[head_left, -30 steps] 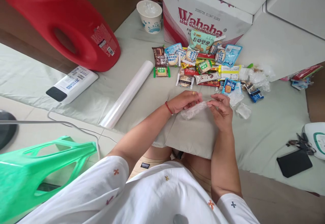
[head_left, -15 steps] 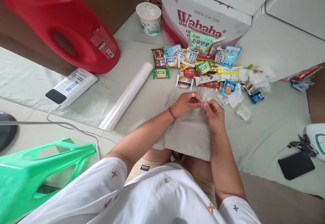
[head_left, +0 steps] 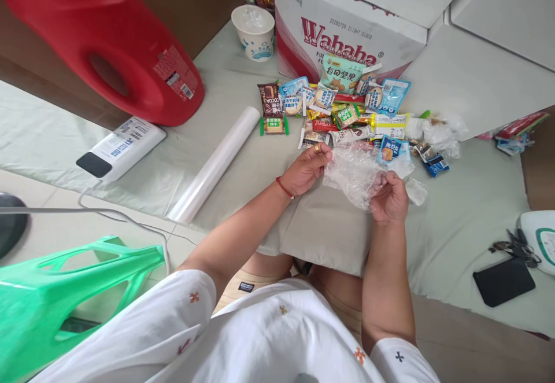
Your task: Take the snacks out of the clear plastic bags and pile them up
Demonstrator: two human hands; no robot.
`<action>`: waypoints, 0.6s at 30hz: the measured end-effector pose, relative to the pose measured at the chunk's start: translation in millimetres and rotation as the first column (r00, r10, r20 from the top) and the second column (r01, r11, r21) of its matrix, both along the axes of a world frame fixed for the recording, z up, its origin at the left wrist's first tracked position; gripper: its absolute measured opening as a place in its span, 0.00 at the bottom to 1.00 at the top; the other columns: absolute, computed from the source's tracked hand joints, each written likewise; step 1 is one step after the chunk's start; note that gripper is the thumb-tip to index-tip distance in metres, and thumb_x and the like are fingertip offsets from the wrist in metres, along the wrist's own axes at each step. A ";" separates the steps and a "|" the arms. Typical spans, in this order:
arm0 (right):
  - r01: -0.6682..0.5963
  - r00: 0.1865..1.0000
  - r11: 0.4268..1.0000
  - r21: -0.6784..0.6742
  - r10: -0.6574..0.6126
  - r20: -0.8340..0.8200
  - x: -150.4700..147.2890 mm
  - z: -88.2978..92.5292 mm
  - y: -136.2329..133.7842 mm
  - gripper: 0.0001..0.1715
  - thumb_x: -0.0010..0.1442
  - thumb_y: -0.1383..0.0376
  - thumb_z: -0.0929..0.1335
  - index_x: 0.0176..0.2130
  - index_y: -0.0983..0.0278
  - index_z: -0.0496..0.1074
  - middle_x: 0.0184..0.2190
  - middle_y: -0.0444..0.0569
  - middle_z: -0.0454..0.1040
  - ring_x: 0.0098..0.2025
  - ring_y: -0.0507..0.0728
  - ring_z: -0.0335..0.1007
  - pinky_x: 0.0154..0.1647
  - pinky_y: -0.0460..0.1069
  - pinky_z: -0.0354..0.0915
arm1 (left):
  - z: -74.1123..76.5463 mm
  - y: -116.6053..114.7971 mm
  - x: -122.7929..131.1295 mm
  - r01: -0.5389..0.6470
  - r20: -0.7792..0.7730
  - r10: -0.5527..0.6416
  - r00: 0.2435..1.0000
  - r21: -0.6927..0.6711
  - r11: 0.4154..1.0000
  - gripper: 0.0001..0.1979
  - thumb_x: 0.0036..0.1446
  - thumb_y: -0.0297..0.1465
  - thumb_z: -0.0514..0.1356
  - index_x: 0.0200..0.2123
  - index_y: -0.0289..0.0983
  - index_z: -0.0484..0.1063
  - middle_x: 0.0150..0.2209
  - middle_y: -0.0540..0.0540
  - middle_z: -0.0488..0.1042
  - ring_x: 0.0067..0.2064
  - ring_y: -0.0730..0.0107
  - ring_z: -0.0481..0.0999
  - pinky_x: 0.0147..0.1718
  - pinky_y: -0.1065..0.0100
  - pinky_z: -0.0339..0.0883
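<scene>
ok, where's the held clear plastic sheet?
Head view, right of centre: the clear plastic sheet is spread between the left hand and right hand, near the snack packets.

From head height, the only camera looks forward and steeply down on the nearby hands (head_left: pixel 303 173).

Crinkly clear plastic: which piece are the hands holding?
The plastic sheet spread between the left hand and right hand. Unlike it, the crumpled piece just right of the right hand and the bunched wrappers farther back aren't held.
</scene>
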State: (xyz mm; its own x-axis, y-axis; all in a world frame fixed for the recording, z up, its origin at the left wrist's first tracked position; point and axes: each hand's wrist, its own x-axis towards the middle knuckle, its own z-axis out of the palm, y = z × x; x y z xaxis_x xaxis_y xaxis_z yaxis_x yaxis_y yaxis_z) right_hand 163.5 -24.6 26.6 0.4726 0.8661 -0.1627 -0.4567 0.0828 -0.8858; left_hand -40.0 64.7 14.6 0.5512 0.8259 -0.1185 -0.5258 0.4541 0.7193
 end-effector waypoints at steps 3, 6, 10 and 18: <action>-0.018 1.000 0.997 -0.070 0.018 -0.006 0.5 -1.5 1.8 0.29 0.53 0.39 0.75 0.33 0.61 0.71 0.33 0.45 0.76 0.29 0.51 0.71 0.25 0.45 0.66 | -1.9 -3.3 2.7 0.019 0.004 -0.019 1.000 0.018 1.000 0.23 0.47 0.43 0.78 0.33 0.38 0.70 0.28 0.56 0.65 0.29 0.78 0.64 0.31 0.72 0.60; -0.092 0.992 0.985 -0.144 0.104 0.073 -2.4 -2.6 0.4 0.38 0.50 0.34 0.75 0.45 0.59 0.75 0.40 0.48 0.79 0.35 0.54 0.75 0.26 0.45 0.68 | -3.3 -6.5 4.9 0.029 -0.017 -0.028 0.999 0.042 0.999 0.21 0.49 0.42 0.77 0.33 0.38 0.71 0.32 0.54 0.69 0.32 0.77 0.66 0.34 0.72 0.62; -0.095 0.966 0.965 -0.243 0.148 0.211 -10.2 -9.7 -1.8 0.39 0.44 0.47 0.82 0.52 0.57 0.75 0.39 0.43 0.79 0.33 0.51 0.72 0.27 0.44 0.67 | 2.2 -9.9 3.8 0.059 0.034 -0.061 0.998 0.061 0.996 0.18 0.48 0.38 0.77 0.31 0.36 0.73 0.45 0.50 0.77 0.44 0.71 0.75 0.46 0.67 0.67; -0.054 0.955 0.994 -0.095 0.079 0.286 -17.1 -25.4 1.2 0.22 0.48 0.52 0.81 0.38 0.60 0.79 0.32 0.42 0.77 0.30 0.49 0.68 0.29 0.45 0.64 | 10.3 -6.6 -7.7 0.307 0.154 -0.306 0.940 0.020 0.952 0.29 0.55 0.55 0.68 0.24 0.34 0.73 0.51 0.37 0.80 0.48 0.54 0.82 0.40 0.62 0.74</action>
State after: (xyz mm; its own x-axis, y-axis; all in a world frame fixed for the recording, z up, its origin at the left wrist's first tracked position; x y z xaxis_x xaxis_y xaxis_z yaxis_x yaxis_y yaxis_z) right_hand 146.4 -23.4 1.2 0.4519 0.8862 -0.1021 -0.1824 -0.0203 -0.9830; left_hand -47.6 58.1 24.9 0.7891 0.6140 -0.0158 -0.4647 0.6135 0.6385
